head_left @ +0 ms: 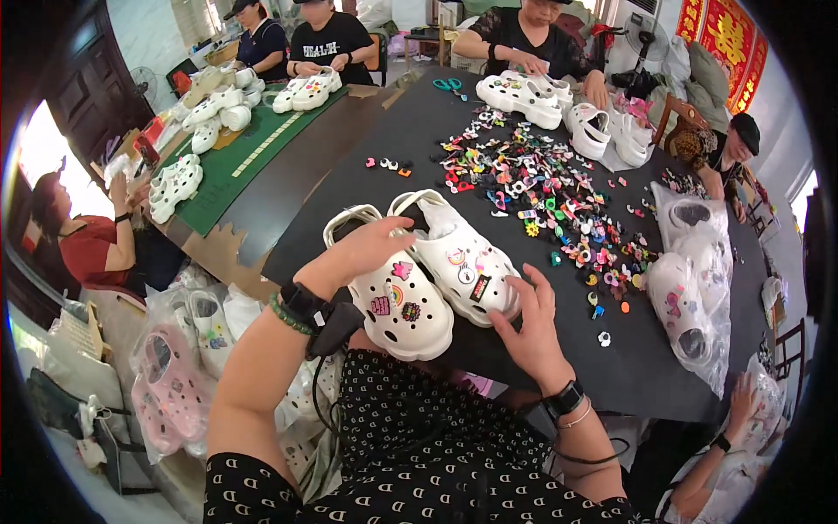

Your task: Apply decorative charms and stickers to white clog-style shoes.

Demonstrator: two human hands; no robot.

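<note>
At the near edge of the black tabletop (345, 183), toward its left end, we have both hands at a pair of white clogs

Our left hand (371, 249) lies across the opening of the left clog (401, 319), fingers stretched toward its neighbour, though we cannot tell whether it grips; our right hand (532, 330) is spread wide, thumb against the toe of the right clog (470, 262); both clogs bear colourful charms; beyond them, a heap of loose charms (541, 179) runs from mid-tabletop toward the right; clear-bagged white clogs (697, 279) lie by the right edge; near the far left corner sit teal-handled scissors (449, 85), and at the far edge a co-worker (539, 39) bends over more white clogs (522, 98)
</note>
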